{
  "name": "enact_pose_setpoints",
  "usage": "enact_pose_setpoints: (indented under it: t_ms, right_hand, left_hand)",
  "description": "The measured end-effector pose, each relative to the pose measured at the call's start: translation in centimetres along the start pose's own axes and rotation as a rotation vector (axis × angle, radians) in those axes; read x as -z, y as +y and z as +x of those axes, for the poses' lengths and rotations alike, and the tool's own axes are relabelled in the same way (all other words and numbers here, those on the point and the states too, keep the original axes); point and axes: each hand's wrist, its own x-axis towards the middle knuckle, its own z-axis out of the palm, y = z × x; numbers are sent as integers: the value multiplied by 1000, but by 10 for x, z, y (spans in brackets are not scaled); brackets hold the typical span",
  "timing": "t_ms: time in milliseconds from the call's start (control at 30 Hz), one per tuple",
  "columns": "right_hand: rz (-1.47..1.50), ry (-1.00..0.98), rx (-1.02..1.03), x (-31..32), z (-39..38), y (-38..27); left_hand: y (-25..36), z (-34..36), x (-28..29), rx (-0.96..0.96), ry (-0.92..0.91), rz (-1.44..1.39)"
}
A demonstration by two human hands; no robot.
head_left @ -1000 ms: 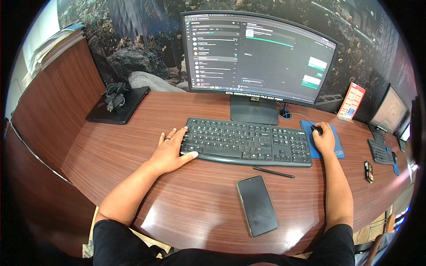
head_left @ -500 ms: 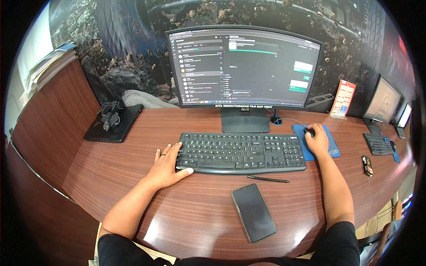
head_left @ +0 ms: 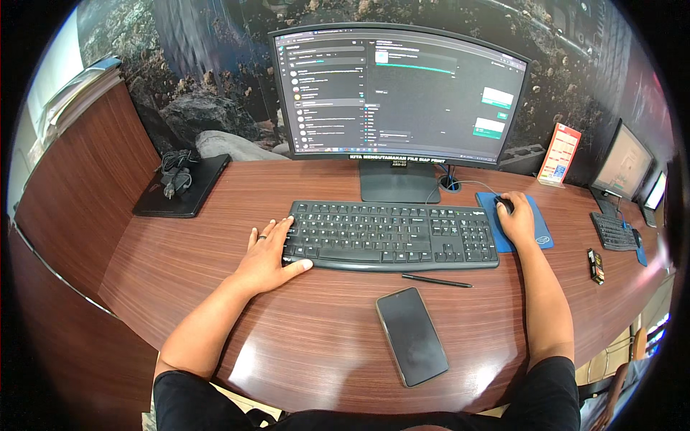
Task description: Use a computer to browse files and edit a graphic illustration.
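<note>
My left hand lies with its fingers spread over the left end of a black computer keyboard, its thumb at the near edge. A dark ring circles one finger. At the keyboard's right, my right hand is curled over a black computer mouse, which it mostly covers. The mouse sits on a blue mouse pad. Behind the keyboard stands a wide monitor showing a dark screen with a list at left and panels at right. A thin black pen or stylus rests in front of the keyboard.
A dark-screened smartphone lies nearest me on the wooden desk. A black laptop with a coiled cable is at left by a wooden partition. At right are a small dark box, an orange stand-up card and another monitor.
The view has tipped slightly downward, so the desk and monitor sit higher in the picture. Both hands keep their places on the keyboard and the mouse.
</note>
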Motion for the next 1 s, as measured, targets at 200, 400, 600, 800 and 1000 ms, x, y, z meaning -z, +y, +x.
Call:
enact_pose_setpoints:
  t_ms: [200,400,600,800,1000]
  right_hand:
    - [0,-5,-22,4,-1,-8]
    - [-30,-10,-64,3,-2,-6]
    - [-16,34,-64,3,-1,-3]
    - [-61,-25,-106,4,-1,-9]
    - [-58,-32,-64,4,-2,-6]
  left_hand:
    - [-1,-1,-1,5,-9,10]
    - [-2,0,-2,-1,-9,7]
    - [0,0,0,-6,2,3]
    - [-1,1,-2,-3,0,11]
    - [-2,0,-2,2,2,-3]
